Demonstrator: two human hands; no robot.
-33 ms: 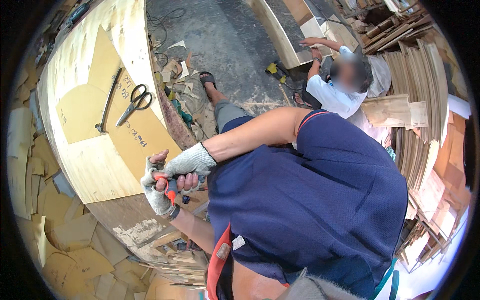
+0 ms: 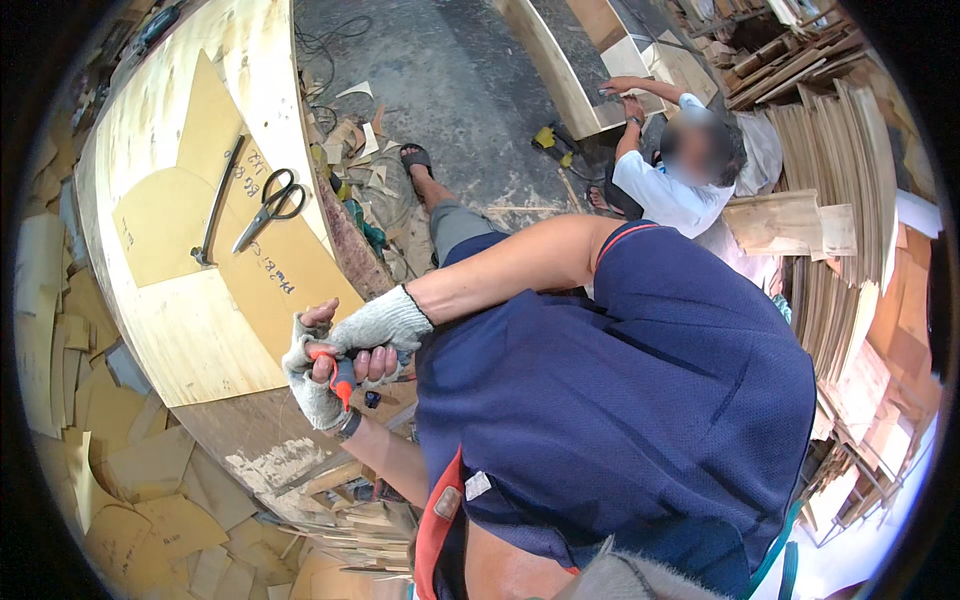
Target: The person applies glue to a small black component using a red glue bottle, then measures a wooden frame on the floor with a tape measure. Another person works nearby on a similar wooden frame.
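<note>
Both my hands wear grey knitted fingerless gloves and meet at the near edge of the worktable. My left hand [image 2: 316, 397] is closed around an orange and grey hand tool [image 2: 344, 380], its tapered orange tip directed toward my left wrist. From above, my right hand [image 2: 388, 322] presses onto the same tool with curled fingers. Its exact kind is hidden by the fingers. Beyond the hands, black-handled scissors [image 2: 268, 212] lie on a tan template sheet [image 2: 262, 275] with handwriting. Alongside them rests a slim dark metal bar [image 2: 218, 200]. Under these spreads a pale plywood sheet [image 2: 215, 345].
A co-worker in a white shirt [image 2: 655, 185] crouches at a wooden frame [image 2: 550, 65] on the floor. Stacked boards [image 2: 845, 190] stand at the right. Tan offcuts [image 2: 150, 480] pile up at lower left. A yellow-black power tool [image 2: 552, 145] and scraps [image 2: 365, 140] lie on the floor.
</note>
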